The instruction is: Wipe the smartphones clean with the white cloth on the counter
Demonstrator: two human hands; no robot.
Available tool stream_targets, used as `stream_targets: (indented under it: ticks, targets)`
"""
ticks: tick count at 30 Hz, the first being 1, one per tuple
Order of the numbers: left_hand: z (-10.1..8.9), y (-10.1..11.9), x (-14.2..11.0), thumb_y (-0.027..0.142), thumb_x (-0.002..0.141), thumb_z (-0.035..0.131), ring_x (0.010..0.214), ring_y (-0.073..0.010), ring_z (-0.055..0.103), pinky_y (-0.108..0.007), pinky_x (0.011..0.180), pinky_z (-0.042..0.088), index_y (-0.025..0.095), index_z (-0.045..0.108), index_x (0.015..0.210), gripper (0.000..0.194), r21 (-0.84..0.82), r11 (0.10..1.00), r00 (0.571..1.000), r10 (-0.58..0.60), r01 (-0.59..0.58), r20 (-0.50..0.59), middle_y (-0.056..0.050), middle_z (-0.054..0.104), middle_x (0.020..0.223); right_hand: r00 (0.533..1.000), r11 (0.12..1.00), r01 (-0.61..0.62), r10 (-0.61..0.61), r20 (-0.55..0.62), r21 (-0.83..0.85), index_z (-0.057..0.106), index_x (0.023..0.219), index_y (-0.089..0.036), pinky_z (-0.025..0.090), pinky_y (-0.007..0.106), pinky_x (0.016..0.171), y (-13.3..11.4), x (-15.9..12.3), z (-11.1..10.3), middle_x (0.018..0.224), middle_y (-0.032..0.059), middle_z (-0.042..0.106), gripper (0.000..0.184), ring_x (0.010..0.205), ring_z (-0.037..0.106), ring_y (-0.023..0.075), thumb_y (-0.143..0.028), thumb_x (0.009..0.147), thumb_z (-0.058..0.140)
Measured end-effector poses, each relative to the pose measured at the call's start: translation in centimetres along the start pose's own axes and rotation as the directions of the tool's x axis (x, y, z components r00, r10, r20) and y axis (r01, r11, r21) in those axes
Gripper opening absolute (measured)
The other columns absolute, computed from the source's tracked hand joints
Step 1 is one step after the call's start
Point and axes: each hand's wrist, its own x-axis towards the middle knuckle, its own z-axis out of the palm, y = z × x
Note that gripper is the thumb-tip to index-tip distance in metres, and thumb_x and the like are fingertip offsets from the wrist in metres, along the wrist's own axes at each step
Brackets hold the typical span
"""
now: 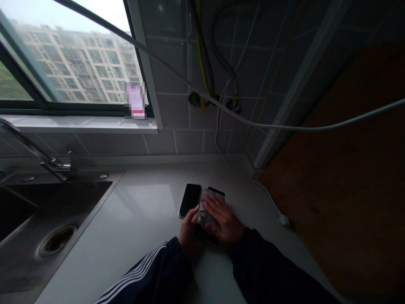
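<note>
Two dark phones lie side by side on the white counter (148, 211). The left phone (190, 199) lies bare with its screen up. A grey cloth (205, 211) covers most of the right phone (217, 193). My right hand (223, 219) presses flat on the cloth, fingers stretched out over it. My left hand (189, 232) grips the near end of the right phone, its thumb by the cloth's edge.
A steel sink (47, 228) with a drain and a tap (47, 162) sits at the left. A white cable with a plug (283, 219) runs along the counter at the right, beside a brown wooden panel (341, 190). Tiled wall and window sill stand behind.
</note>
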Motion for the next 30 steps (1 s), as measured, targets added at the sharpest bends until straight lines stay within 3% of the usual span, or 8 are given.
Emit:
stream_targets:
  ticks: [2,6,12,16,19,22,26,30]
  targets:
    - [0.0,-0.1,0.0,0.046,0.088,0.063,0.118,-0.0355,0.067,-0.048,0.106,0.048,0.014,0.071,0.121,0.047,-0.001,1.000,1.000,-0.016,0.016,-0.013,-0.013,0.076,0.112,1.000,1.000,0.014,-0.014,0.016,0.007,0.040,0.157,-0.016,0.029,0.059,0.124,0.1,0.0,-0.2,0.163,0.0117,0.039,0.064,0.155,0.029,0.0311,-0.051,0.104,0.043]
    - [-0.1,-0.4,0.0,0.047,0.090,0.063,0.117,-0.0357,0.068,-0.049,0.104,0.049,0.014,0.065,0.135,0.056,0.017,0.999,0.999,-0.043,0.043,0.000,-0.014,0.076,0.116,0.993,0.995,-0.089,0.085,-0.085,-0.044,0.036,0.159,-0.013,0.030,0.062,0.123,0.4,0.0,-0.1,0.164,0.0150,0.035,0.063,0.155,0.027,0.0329,-0.048,0.107,0.038]
    - [0.0,-0.6,0.0,0.040,0.092,0.062,0.125,-0.0300,0.064,-0.039,0.112,0.043,0.011,0.060,0.141,0.056,-0.023,0.999,0.999,0.042,-0.042,0.005,-0.014,0.072,0.128,0.989,0.990,0.133,-0.136,-0.065,-0.040,0.036,0.159,-0.015,0.035,0.058,0.122,0.2,-0.2,0.8,0.163,0.0132,0.040,0.067,0.154,0.031,0.0314,-0.055,0.106,0.039]
    - [-0.5,-1.2,-0.1,0.043,0.090,0.067,0.102,-0.0312,0.073,-0.044,0.092,0.055,0.012,0.059,0.140,0.059,0.104,0.993,0.998,-0.054,0.058,-0.045,-0.016,0.076,0.114,0.984,0.994,-0.037,0.018,-0.177,-0.107,0.027,0.163,-0.018,0.034,0.062,0.121,1.1,-0.1,0.1,0.164,0.0134,0.036,0.063,0.154,0.031,0.0323,-0.046,0.108,0.037]
    - [-0.7,-1.4,-0.2,0.043,0.090,0.069,0.090,-0.0290,0.074,-0.042,0.081,0.058,0.012,0.060,0.137,0.056,0.137,0.989,0.996,-0.043,0.052,-0.073,-0.014,0.077,0.108,0.975,0.989,-0.097,0.072,-0.213,-0.109,0.025,0.163,-0.019,0.034,0.063,0.120,1.1,-0.1,0.1,0.165,0.0136,0.034,0.064,0.155,0.029,0.0332,-0.046,0.107,0.039]
    - [-0.2,-1.1,-0.2,0.036,0.095,0.062,0.109,-0.0281,0.072,-0.038,0.099,0.053,0.009,0.061,0.138,0.051,0.043,0.999,0.999,-0.023,0.024,-0.028,-0.016,0.074,0.120,0.987,0.997,-0.002,-0.009,-0.161,-0.071,0.031,0.162,-0.017,0.034,0.062,0.121,0.3,-0.3,0.9,0.164,0.0135,0.038,0.065,0.154,0.031,0.0332,-0.051,0.107,0.038]
    - [0.5,-0.6,-0.1,0.034,0.099,0.053,0.125,-0.0249,0.065,-0.034,0.111,0.044,0.011,0.058,0.143,0.050,-0.070,0.997,0.997,0.017,-0.022,-0.075,-0.012,0.074,0.124,0.987,0.990,0.140,-0.140,-0.079,-0.001,0.041,0.157,-0.016,0.034,0.059,0.122,-0.4,-0.4,1.3,0.161,0.0117,0.044,0.064,0.153,0.033,0.0313,-0.055,0.106,0.037]
    - [0.1,-0.9,-0.2,0.039,0.097,0.058,0.124,-0.0295,0.066,-0.040,0.108,0.047,0.011,0.055,0.146,0.057,-0.027,0.999,0.998,-0.039,0.038,-0.041,-0.014,0.074,0.123,0.989,0.998,0.055,-0.058,-0.133,-0.031,0.040,0.158,-0.019,0.036,0.057,0.122,0.3,-0.2,0.5,0.160,0.0109,0.044,0.057,0.153,0.035,0.0296,-0.046,0.108,0.039]
